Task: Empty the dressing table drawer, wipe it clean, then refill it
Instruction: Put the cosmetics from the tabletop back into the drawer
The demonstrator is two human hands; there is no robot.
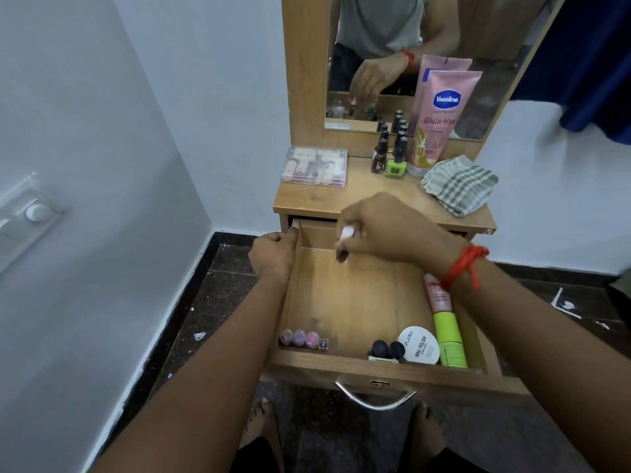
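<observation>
Wall switch at far left, on the white wall. Left hand: fingers curled, holding the left wall of the drawer near its back, thumb lying along the top edge. Drawer: light wood-grain, pulled far out of the table, floor mostly bare, metal handle on the front panel. Front left corner of the drawer: three small pink-topped pots in a row, a tiny dark item just beside them. On the tabletop, left: clear box of small cosmetics. Right hand: over the back of the drawer, fingers curled, pinching a small item with a white upper end; a dark part shows below the fingers, and I cannot tell what it is. Tabletop, centre: nail polish bottles in rows, a green one at the front, standing against the mirror. Drawer front, centre right: two black caps, then a white round tin marked NAIL POLISH, touching the front wall. Pink Vaseline tube upright on its cap, leaning on the mirror. Along the drawer's right wall: pink tube, partly under the right wrist, and a green tube in front of it. Folded checked cloth on the table's right edge. Red thread around the right wrist.
</observation>
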